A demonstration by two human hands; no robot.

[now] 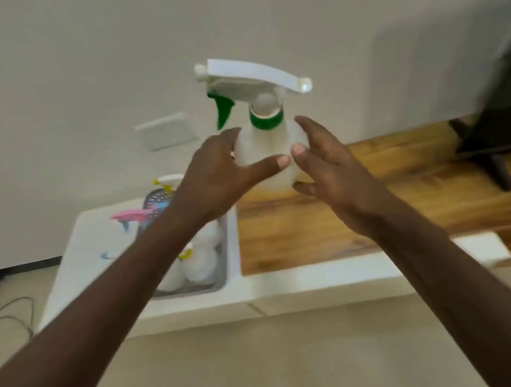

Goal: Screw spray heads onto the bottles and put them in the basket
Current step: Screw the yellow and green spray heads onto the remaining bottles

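Above the wooden table (363, 211), a white bottle (270, 152) with green-collared spray head (249, 80) is held between left hand (216, 179) and right hand (332, 167), each grip curled round it; finished bottles fill the basket (192, 266) left, against a pale wall (69, 71).

The whole view is blurred by motion. The left hand (219, 172) and its forearm hide most of the basket (222, 275) and the bottles (198, 262) inside it, so their number cannot be told. A dark object (504, 115), perhaps a stand, is cut by the right edge.
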